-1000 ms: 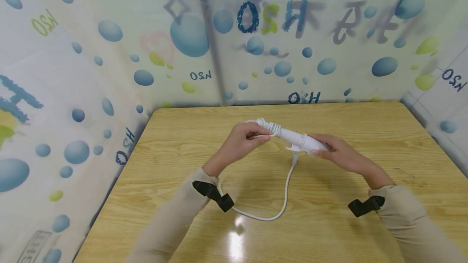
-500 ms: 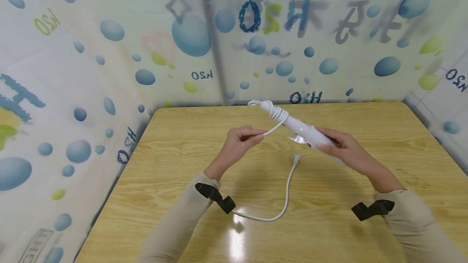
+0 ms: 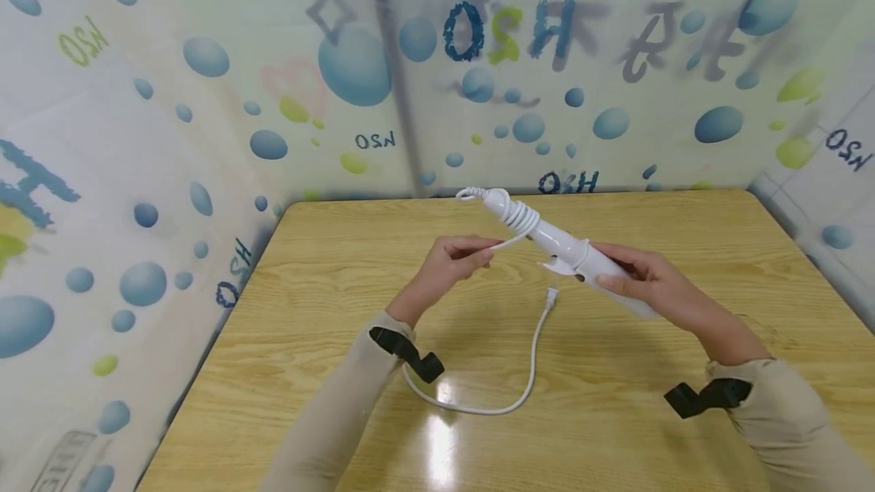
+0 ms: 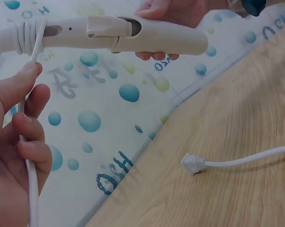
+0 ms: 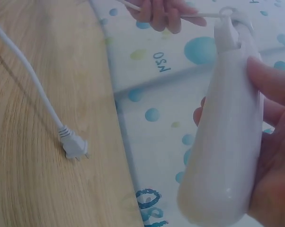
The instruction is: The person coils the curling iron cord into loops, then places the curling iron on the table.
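A white curling iron (image 3: 557, 241) is held above the table, tilted with its narrow cord end up and to the left. My right hand (image 3: 649, 279) grips its thick end, thumb on one side and fingers round the other. Several turns of white power cord (image 4: 26, 38) lie wound round the narrow part. From these turns the cord runs taut to my left hand (image 3: 454, 264), which pinches it between thumb and fingers; the left wrist view shows it crossing the curled fingers (image 4: 31, 135). The cord's two-pin plug (image 5: 75, 145) lies on the table.
The wooden table (image 3: 328, 272) reaches back to a wall sheet (image 3: 437, 127) printed with blue and green bubbles. A loop of the loose cord (image 3: 478, 410) lies on the tabletop below the hands. Black camera straps sit on both wrists.
My left hand has drawn away from the wound turns, pulling out a stretch of cord. The curling iron has risen and tilted more steeply, its thick end shifting right with my right hand.
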A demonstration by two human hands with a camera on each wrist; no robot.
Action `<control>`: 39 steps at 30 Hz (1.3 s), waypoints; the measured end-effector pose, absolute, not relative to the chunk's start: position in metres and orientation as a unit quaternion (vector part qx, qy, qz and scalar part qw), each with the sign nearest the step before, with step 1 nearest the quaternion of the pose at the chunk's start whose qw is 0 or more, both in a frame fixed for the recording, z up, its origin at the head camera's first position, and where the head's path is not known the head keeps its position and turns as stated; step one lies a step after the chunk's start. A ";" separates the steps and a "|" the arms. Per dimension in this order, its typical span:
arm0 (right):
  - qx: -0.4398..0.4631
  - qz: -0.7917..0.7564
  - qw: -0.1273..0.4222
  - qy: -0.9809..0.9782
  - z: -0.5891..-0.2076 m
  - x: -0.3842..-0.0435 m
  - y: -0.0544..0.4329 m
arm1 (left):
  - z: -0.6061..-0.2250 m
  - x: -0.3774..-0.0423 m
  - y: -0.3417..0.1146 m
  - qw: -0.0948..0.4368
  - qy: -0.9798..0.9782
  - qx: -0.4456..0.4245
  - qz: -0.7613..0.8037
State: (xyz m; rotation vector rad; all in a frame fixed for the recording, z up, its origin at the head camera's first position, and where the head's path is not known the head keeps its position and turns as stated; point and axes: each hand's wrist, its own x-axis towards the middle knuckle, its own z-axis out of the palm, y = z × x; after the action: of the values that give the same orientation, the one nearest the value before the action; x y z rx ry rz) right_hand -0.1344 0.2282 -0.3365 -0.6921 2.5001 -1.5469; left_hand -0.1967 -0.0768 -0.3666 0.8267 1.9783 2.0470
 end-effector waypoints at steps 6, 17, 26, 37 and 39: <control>-0.211 -0.526 0.051 0.822 -0.338 -0.139 0.232 | -0.370 -0.197 -0.084 0.135 0.634 0.275 0.710; -0.192 -0.544 0.040 0.816 -0.344 -0.142 0.240 | -0.386 -0.203 -0.101 0.224 0.657 0.301 0.654; -0.228 -0.562 0.048 0.794 -0.340 -0.139 0.247 | -0.399 -0.217 -0.112 0.224 0.720 0.246 0.609; -0.301 -0.547 0.101 0.775 -0.335 -0.129 0.238 | -0.408 -0.230 -0.117 0.167 0.746 0.217 0.606; -0.318 -0.540 0.118 0.770 -0.335 -0.128 0.237 | -0.408 -0.231 -0.117 0.162 0.749 0.228 0.601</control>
State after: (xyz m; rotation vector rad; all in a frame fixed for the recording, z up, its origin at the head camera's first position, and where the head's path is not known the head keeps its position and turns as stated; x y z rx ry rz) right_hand -0.1276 0.2365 -0.3352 -0.9317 2.2525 -1.5805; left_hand -0.2309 -0.1174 -0.4083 0.6510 2.1360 1.7148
